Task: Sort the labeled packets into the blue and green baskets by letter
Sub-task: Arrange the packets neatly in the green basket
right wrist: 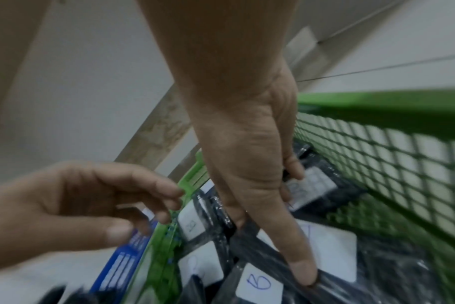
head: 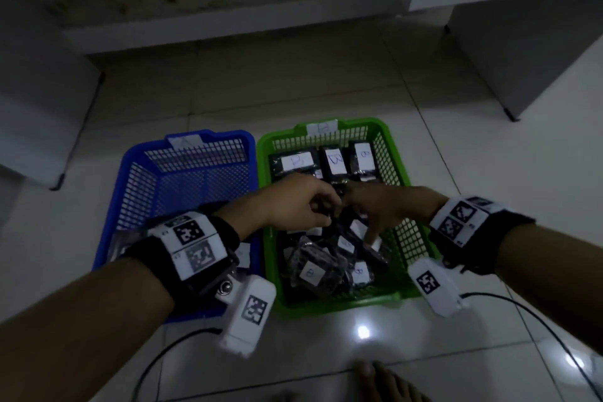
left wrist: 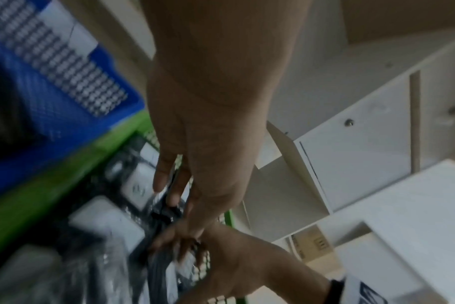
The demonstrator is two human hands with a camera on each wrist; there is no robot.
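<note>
The blue basket (head: 130,166) tagged A stands left of the green basket (head: 391,147) tagged B on the floor. Several black packets with white B labels (head: 336,160) lie in a row at the green basket's far end, and more are piled at its near end (head: 313,271). Both hands hover over the green basket's middle. My left hand (head: 326,212) pinches the top edge of a black packet (left wrist: 166,214). My right hand (head: 365,225) grips the same dark packet lower down, thumb (right wrist: 301,267) pressed beside a B label (right wrist: 257,281). That packet's own letter is hidden.
A packet (head: 243,254) lies at the blue basket's near end, mostly hidden under my left wrist. White cabinets (head: 522,42) stand behind and to the right, a low white unit (head: 39,114) to the left. Cables (head: 538,313) trail on the tiles, and a foot (head: 375,375) shows at the bottom.
</note>
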